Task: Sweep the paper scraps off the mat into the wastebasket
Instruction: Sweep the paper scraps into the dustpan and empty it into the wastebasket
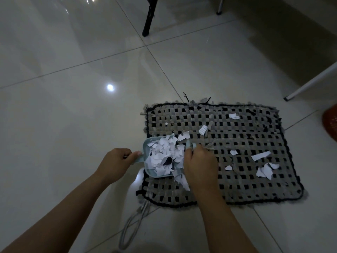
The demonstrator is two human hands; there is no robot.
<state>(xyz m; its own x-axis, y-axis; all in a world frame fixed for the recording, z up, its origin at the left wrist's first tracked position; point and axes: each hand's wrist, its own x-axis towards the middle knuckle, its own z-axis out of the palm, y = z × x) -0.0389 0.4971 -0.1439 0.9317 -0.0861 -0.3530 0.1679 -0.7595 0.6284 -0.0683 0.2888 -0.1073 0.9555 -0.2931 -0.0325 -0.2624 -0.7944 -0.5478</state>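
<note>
A grey-and-black woven mat [237, 183] lies on the tiled floor. My left hand [116, 161] grips the handle of a pale blue dustpan [148, 172] that rests on the mat's left edge, heaped with white paper scraps [164, 157]. My right hand [198, 165] is closed around a small pale blue brush [190, 146] at the pan's mouth; its bristles are hidden. Several loose scraps [265, 170] stay scattered over the mat's middle and right. At the right edge of the view an orange-red wastebasket [331, 121] is partly cut off.
A black stand leg [147, 24] and a chrome leg [219, 6] stand on the floor beyond the mat. A white slanted leg [310, 83] comes down at the right. A grey cord loop [131, 227] lies by the mat's near left corner.
</note>
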